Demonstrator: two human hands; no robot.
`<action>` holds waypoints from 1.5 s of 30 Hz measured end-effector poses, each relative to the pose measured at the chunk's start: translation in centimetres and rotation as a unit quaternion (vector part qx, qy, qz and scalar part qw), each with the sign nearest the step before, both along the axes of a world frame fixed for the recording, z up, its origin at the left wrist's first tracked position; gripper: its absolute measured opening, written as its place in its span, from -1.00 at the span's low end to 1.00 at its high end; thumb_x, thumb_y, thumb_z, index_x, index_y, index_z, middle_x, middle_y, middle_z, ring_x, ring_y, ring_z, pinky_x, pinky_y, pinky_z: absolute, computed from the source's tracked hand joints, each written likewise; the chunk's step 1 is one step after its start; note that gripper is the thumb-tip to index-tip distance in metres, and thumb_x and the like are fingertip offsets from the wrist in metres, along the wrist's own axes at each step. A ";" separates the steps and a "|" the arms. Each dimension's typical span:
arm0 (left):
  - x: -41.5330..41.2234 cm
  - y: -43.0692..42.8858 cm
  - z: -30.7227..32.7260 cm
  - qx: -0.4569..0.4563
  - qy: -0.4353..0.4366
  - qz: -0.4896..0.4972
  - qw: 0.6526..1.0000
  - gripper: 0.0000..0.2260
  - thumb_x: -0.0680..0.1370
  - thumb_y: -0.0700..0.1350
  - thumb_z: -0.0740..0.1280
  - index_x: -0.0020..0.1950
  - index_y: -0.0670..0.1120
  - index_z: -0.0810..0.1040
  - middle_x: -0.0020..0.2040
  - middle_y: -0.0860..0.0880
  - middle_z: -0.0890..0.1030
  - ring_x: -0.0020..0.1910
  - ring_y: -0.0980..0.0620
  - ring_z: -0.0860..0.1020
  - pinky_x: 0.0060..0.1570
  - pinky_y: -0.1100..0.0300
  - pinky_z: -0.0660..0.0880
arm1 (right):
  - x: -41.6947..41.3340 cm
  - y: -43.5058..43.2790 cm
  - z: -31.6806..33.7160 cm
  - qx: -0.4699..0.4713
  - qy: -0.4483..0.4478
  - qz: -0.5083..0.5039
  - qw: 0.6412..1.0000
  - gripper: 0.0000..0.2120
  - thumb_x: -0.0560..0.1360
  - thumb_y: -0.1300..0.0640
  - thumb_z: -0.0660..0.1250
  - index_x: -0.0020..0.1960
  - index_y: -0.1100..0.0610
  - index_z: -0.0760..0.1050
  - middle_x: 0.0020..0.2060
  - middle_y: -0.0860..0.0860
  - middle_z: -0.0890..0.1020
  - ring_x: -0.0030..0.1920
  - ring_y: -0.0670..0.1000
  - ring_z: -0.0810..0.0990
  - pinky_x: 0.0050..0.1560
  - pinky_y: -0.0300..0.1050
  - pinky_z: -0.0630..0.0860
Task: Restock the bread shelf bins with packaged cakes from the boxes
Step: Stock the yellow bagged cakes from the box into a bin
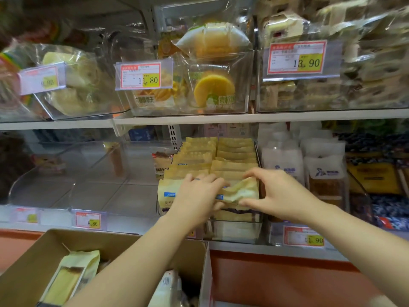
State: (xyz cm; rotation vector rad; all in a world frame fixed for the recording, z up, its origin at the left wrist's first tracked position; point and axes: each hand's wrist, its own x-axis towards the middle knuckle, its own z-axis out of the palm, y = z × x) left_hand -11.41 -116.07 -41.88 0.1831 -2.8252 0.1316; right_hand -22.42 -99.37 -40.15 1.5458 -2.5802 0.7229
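Note:
A clear bin (234, 231) on the lower shelf holds two rows of several pale yellow cake packets (234, 151). At its front stands one more yellow cake packet (240, 191), its top crumpled. My right hand (276, 193) pinches that packet's top right corner between thumb and fingers. My left hand (197, 196) lies over the front of the left row, fingers bent onto the same packet's left side. Below, an open cardboard box (124, 242) holds a yellow cake packet (73, 278) and other wrapped goods.
Left of the filled bin, a large clear bin (73, 187) holds only a few items at the back. White bread packs (285, 165) fill the bin to the right. The upper shelf carries clear bins of round cakes (212, 85) with price tags.

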 end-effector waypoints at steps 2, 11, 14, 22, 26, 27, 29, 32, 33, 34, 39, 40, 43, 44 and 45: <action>0.6 -0.4 0.2 0.016 0.014 0.005 1.000 -0.54 0.53 0.17 0.28 0.41 0.16 0.31 0.35 0.16 0.43 0.33 0.08 0.34 0.18 0.14 0.18 | 0.3 -0.1 -0.9 0.067 0.010 -0.017 0.998 -0.58 0.37 -0.12 0.45 0.18 -0.06 0.46 -0.01 -0.12 0.62 0.01 -0.06 0.59 -0.08 -0.14 0.52; -0.5 0.7 -0.7 -0.054 -0.004 -0.004 0.999 -0.62 0.54 -0.06 0.30 0.36 0.05 0.38 0.30 0.03 0.51 0.37 -0.07 0.30 0.21 0.03 0.17 | -0.3 -0.7 -1.5 0.127 0.114 -0.068 0.983 -0.77 0.40 -0.15 0.37 -0.03 -0.09 0.43 -0.13 -0.08 0.62 -0.01 -0.01 0.58 0.20 -0.05 0.30; -0.4 0.8 -1.2 -0.057 -0.006 -0.021 0.998 -0.66 0.56 -0.10 0.25 0.34 0.06 0.39 0.30 0.03 0.50 0.36 -0.07 0.31 0.19 0.04 0.16 | 0.1 -0.8 -1.8 0.159 0.146 -0.069 0.974 -0.77 0.39 -0.15 0.37 -0.07 -0.07 0.40 -0.18 -0.08 0.57 -0.01 0.01 0.57 0.20 -0.03 0.27; 0.4 0.1 -0.7 -0.057 0.029 -0.001 0.998 -0.54 0.24 0.07 0.59 0.09 0.03 0.59 -0.02 0.03 0.67 0.07 -0.09 0.57 0.01 0.01 0.44 | 0.3 -0.4 -0.6 0.101 0.101 -0.066 0.987 -0.62 0.41 -0.21 0.35 0.16 -0.10 0.41 -0.03 -0.09 0.61 0.08 -0.01 0.54 0.27 -0.01 0.24; -0.3 1.0 -1.4 -0.052 0.012 -0.006 0.999 -0.67 0.49 -0.06 0.38 0.24 0.03 0.48 0.17 0.01 0.61 0.27 -0.11 0.42 0.14 0.01 0.21 | 0.1 -0.8 -1.0 0.115 0.111 -0.062 0.985 -0.79 0.43 -0.17 0.34 -0.07 -0.12 0.37 -0.16 -0.11 0.57 0.01 -0.02 0.52 0.24 -0.01 0.23; -0.4 1.1 -1.6 -0.060 0.005 -0.003 0.998 -0.69 0.48 -0.09 0.37 0.23 0.03 0.49 0.14 0.00 0.63 0.26 -0.12 0.43 0.13 0.00 0.22 | 0.1 -0.9 -1.1 0.125 0.115 -0.064 0.983 -0.79 0.43 -0.19 0.34 -0.08 -0.12 0.38 -0.17 -0.12 0.56 0.01 -0.03 0.52 0.23 -0.01 0.23; -0.5 1.3 -2.1 -0.071 -0.003 -0.002 0.997 -0.68 0.47 -0.14 0.37 0.22 0.01 0.49 0.12 -0.02 0.63 0.26 -0.13 0.44 0.17 -0.03 0.26 | 0.1 -1.1 -1.7 0.144 0.137 -0.065 0.978 -0.79 0.43 -0.20 0.34 -0.05 -0.11 0.43 -0.17 -0.11 0.55 0.03 -0.01 0.51 0.24 -0.01 0.23; -0.2 1.3 -2.3 -0.065 -0.009 -0.009 0.998 -0.68 0.53 -0.09 0.31 0.29 0.02 0.44 0.22 -0.01 0.58 0.35 -0.09 0.36 0.31 -0.02 0.16 | 0.3 -1.2 -2.1 0.161 0.158 -0.067 0.972 -0.72 0.42 -0.21 0.34 0.02 -0.08 0.49 -0.11 -0.06 0.58 0.06 0.02 0.50 0.26 -0.01 0.26; 0.1 1.2 -2.2 -0.055 -0.004 -0.007 0.998 -0.66 0.55 -0.03 0.30 0.32 0.05 0.41 0.27 0.03 0.54 0.38 -0.05 0.33 0.33 0.02 0.12 | 0.3 -1.0 -1.8 0.156 0.140 -0.066 0.976 -0.70 0.41 -0.23 0.34 0.03 -0.08 0.48 -0.10 -0.07 0.59 0.06 0.01 0.51 0.27 -0.01 0.28; 0.3 1.1 -1.9 -0.037 0.001 -0.005 0.999 -0.63 0.55 0.06 0.29 0.35 0.08 0.39 0.30 0.07 0.51 0.38 -0.01 0.30 0.33 0.06 0.09 | 0.3 -0.8 -1.4 0.142 0.104 -0.065 0.982 -0.67 0.39 -0.24 0.35 0.05 -0.08 0.48 -0.09 -0.09 0.59 0.04 0.00 0.52 0.26 -0.02 0.30; 1.0 0.4 -0.4 0.089 0.081 0.008 0.993 -0.75 0.57 0.15 0.22 0.17 0.08 0.52 0.13 0.15 0.54 0.20 0.09 0.40 0.16 0.16 0.24 | -0.4 0.4 0.0 0.010 -0.027 -0.076 0.997 -0.78 0.39 -0.15 0.43 -0.11 -0.04 0.53 -0.18 -0.11 0.61 -0.11 -0.07 0.56 -0.06 -0.12 0.48; 0.9 0.3 -0.4 0.105 0.092 0.012 0.990 -0.80 0.59 0.09 0.22 0.11 0.04 0.54 0.09 0.12 0.54 0.15 0.07 0.41 0.11 0.16 0.29 | -0.5 0.3 -0.2 0.014 -0.005 -0.083 0.996 -0.80 0.41 -0.14 0.42 -0.13 -0.03 0.53 -0.21 -0.10 0.60 -0.12 -0.05 0.55 -0.05 -0.11 0.45; 0.0 0.4 -0.8 0.171 0.115 0.032 0.978 -0.84 0.61 -0.03 0.24 0.06 -0.07 0.56 0.05 0.02 0.51 0.09 0.01 0.41 0.02 0.12 0.42 | -0.9 -0.6 -0.8 0.015 0.070 -0.116 0.991 -0.79 0.48 -0.13 0.34 -0.05 0.00 0.53 -0.20 -0.08 0.59 -0.02 0.03 0.54 0.12 -0.06 0.33; -0.3 0.4 -0.8 0.188 0.128 0.039 0.973 -0.84 0.61 -0.05 0.24 0.06 -0.09 0.55 0.06 0.00 0.49 0.10 0.00 0.42 0.01 0.09 0.45 | -1.1 -0.9 -1.1 0.025 0.083 -0.130 0.988 -0.80 0.50 -0.12 0.32 -0.01 -0.01 0.53 -0.16 -0.06 0.61 0.02 0.05 0.53 0.15 -0.06 0.29; -0.3 0.4 -0.9 0.199 0.142 0.043 0.969 -0.84 0.61 -0.06 0.25 0.08 -0.10 0.55 0.08 0.00 0.47 0.10 0.00 0.42 0.01 0.09 0.46 | -1.1 -1.1 -1.3 0.038 0.086 -0.145 0.985 -0.80 0.51 -0.12 0.30 0.03 -0.02 0.52 -0.12 -0.04 0.62 0.06 0.06 0.52 0.16 -0.06 0.27</action>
